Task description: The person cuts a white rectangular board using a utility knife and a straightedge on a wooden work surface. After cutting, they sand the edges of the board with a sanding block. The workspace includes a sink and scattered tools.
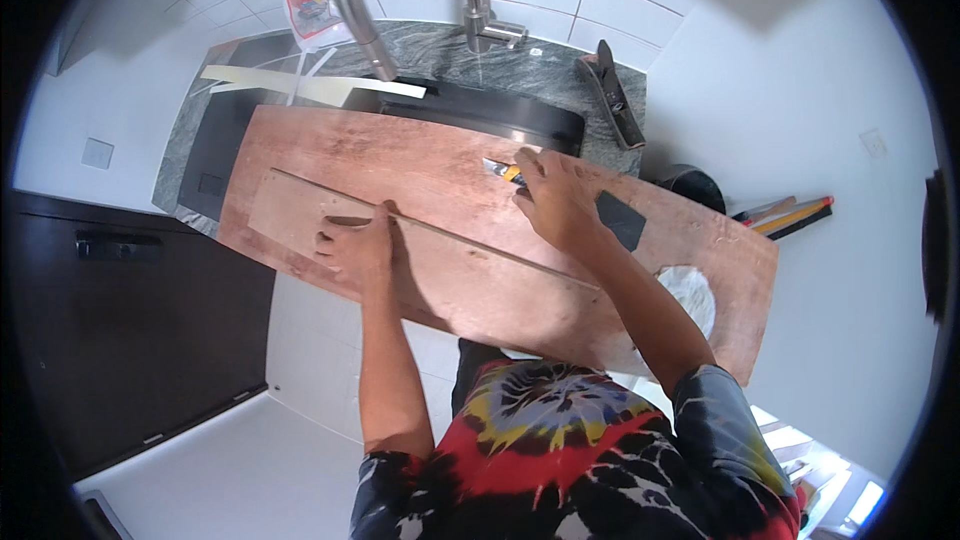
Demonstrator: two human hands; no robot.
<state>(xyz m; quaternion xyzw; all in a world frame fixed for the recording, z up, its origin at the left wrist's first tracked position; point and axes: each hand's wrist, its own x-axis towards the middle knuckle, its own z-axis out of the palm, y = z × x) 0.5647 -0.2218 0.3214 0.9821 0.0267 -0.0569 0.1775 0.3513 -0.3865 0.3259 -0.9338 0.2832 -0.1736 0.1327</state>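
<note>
Across the counter lies a large reddish-brown wooden board (430,155). A narrower, paler board (470,285) rests on top of it, along the side close to my body. My left hand (357,245) lies on the narrower board, fingers apart, one fingertip at its far edge. In my right hand (557,202) is a yellow utility knife (511,173), its metal end pointing left just above the large board, beyond the narrower one. Whether the blade touches the wood I cannot tell. A dark flat square (621,221) sits right of my right hand.
A crumpled white sheet (690,295) lies by my right forearm. Behind the board are a black sink (480,110), a faucet (357,15), a second tap (478,25) and pale strips (320,87). A hand plane (612,98) stands back right; several long-handled tools (790,218) poke out at right.
</note>
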